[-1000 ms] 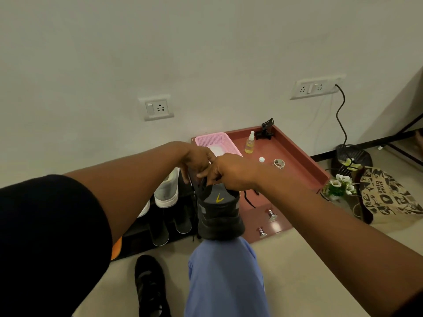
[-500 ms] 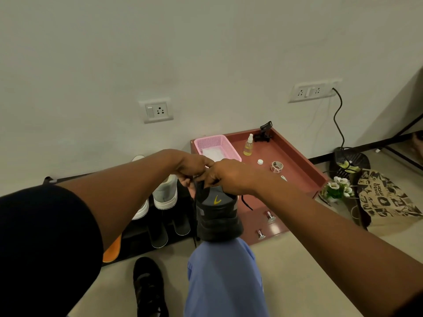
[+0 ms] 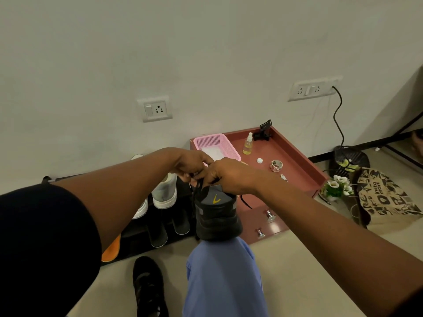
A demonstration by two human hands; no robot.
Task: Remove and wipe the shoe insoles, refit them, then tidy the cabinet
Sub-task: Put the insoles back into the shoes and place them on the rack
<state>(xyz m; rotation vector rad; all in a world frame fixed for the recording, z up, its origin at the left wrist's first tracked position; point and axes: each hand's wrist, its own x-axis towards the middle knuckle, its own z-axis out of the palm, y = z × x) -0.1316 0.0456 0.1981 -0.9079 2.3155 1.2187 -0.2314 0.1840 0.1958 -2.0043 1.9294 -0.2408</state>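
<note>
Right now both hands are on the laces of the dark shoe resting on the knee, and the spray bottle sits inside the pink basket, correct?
Not quite. The head view shows the spray bottle standing on the red-brown tray, beside the pink basket, not inside it. The rest holds: left hand and right hand work the laces of the dark shoe on the knee.

I see a pale floor [image 3: 297,266] below me. At my six o'clock a black shoe [image 3: 148,287] lies on it. At about one o'clock a reddish cabinet [image 3: 295,161] lies flat against the wall, and at three o'clock a printed paper bag [image 3: 386,197] sits beside small white flowers [image 3: 338,184]. At nine o'clock a low black rack [image 3: 137,236] stands on the floor.
</note>
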